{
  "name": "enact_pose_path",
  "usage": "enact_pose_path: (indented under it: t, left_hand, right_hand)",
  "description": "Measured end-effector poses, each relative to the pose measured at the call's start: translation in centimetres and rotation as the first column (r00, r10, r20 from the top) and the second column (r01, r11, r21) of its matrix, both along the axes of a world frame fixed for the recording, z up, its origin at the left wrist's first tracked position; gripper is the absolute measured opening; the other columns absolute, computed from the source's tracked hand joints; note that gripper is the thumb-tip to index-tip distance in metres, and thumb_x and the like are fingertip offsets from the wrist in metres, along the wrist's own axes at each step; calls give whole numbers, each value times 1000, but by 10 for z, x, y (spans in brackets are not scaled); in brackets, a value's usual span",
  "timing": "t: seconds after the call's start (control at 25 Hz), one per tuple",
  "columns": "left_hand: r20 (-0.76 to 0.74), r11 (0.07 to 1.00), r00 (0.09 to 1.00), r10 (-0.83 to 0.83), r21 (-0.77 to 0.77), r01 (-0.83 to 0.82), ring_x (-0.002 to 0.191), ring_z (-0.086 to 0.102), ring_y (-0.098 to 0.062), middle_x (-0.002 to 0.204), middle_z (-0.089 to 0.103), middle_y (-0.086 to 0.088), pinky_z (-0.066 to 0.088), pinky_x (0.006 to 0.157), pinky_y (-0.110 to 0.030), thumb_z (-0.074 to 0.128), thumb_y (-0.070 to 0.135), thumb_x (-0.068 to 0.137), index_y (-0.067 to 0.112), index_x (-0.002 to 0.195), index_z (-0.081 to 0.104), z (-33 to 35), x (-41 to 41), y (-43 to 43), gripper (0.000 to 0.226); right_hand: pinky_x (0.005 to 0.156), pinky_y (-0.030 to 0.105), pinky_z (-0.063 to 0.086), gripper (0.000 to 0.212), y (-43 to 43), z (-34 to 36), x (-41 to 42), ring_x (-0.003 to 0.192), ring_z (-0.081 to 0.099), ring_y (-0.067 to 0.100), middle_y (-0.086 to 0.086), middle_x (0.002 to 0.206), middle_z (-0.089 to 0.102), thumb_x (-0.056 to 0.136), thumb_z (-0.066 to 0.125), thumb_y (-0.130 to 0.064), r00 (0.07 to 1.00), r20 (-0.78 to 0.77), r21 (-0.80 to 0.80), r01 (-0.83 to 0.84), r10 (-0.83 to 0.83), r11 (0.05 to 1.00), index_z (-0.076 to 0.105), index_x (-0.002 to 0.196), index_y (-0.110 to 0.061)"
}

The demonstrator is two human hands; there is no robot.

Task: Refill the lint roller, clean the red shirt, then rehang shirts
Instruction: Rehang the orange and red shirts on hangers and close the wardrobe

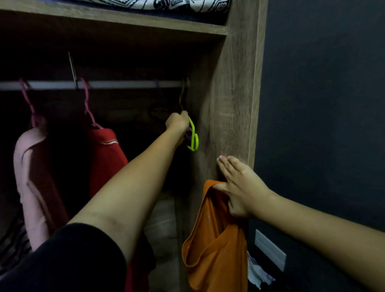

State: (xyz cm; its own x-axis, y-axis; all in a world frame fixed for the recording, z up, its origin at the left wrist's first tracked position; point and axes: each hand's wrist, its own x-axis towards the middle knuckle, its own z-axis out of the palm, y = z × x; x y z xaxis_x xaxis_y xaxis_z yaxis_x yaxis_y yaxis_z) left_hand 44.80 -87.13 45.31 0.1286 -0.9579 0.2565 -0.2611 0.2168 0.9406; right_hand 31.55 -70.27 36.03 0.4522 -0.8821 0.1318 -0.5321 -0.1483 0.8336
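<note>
Orange shirt hangs from my right hand, low at the right, in front of the wardrobe side panel. Thumb pinches its top edge; the other fingers lie straight, tips touching the panel.

Left hand is deep inside the wardrobe, curled tight round the green hanger just below its hook. Hook looks seated on the rail at the far right end, close against the panel; too dark to be sure. Something purple sits behind the green plastic, can't tell what.

Red shirt is already up on a pink hanger mid-rail, with a pink garment to its left. My read of the step: free the green hanger for the orange shirt.

Doing it well:
- Lift the hook straight up off the rail before pulling out; a sideways tug that close to the panel would likely snag.
- Check the purple thing isn't tangled in; separate it first.
- Hold the thumb pinch firm. It's a single-point grip and the fabric could slip.
- Bring the hanger to the shirt and feed one shoulder through the neck, then the other.
- Rehang in the gap right of the red shirt.
</note>
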Motion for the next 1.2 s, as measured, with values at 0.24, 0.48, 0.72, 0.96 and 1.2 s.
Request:
enact_pose_path:
  t: [0.24, 0.48, 0.72, 0.96, 1.2]
  left_hand:
    - [-86, 994, 995, -43, 98, 51, 54, 51, -17, 65, 50, -5, 42, 33, -21, 41, 35, 94, 9, 104, 53, -3, 15, -8, 31]
    - [-227, 998, 974, -4, -60, -10, 26, 46, -6, 54, 49, -2, 37, 45, -23, 37, 24, 93, 3, 82, 59, 13, 18, -14, 32]
    - [-290, 996, 956, -39, -93, 12, 28, 40, -6, 25, 41, 7, 35, 41, -17, 48, 19, 90, 16, 55, 44, -3, 20, 44, 35]
    - [-185, 972, 954, -236, -61, 228, 38, 48, -7, 47, 54, 6, 49, 54, -27, 49, 13, 93, 16, 67, 53, -48, 49, 139, 26]
    - [172, 983, 983, -59, -161, 87, 37, 55, -2, 54, 59, 4, 58, 50, -24, 54, 16, 92, 17, 77, 59, -110, 136, 216, 16]
  right_hand:
    - [115, 49, -8, 62, 1, -1, 1, 144, -4, 40, 30, 153, -5, 91, 19, -46, 1000, 15, -8, 1, -1, 1000, 3, 148, -27]
    - [116, 49, -7, 62, -9, 8, 2, 144, -4, 40, 29, 153, -5, 91, 16, -47, 1000, 5, -51, -4, 5, 999, 0, 147, -28]
    - [116, 49, -6, 61, 6, -7, 11, 144, -3, 40, 29, 154, -4, 92, 15, -48, 1000, -19, -13, -14, 14, 1000, 1, 148, -28]
    - [116, 48, -5, 63, 2, 0, -1, 144, -2, 39, 28, 154, -2, 90, 19, -49, 997, 34, -28, 66, -66, 997, 8, 148, -27]
    - [117, 46, -2, 62, 16, 4, 18, 145, -2, 35, 24, 156, -2, 90, 18, -51, 984, 31, 18, 174, -175, 985, 9, 148, -30]
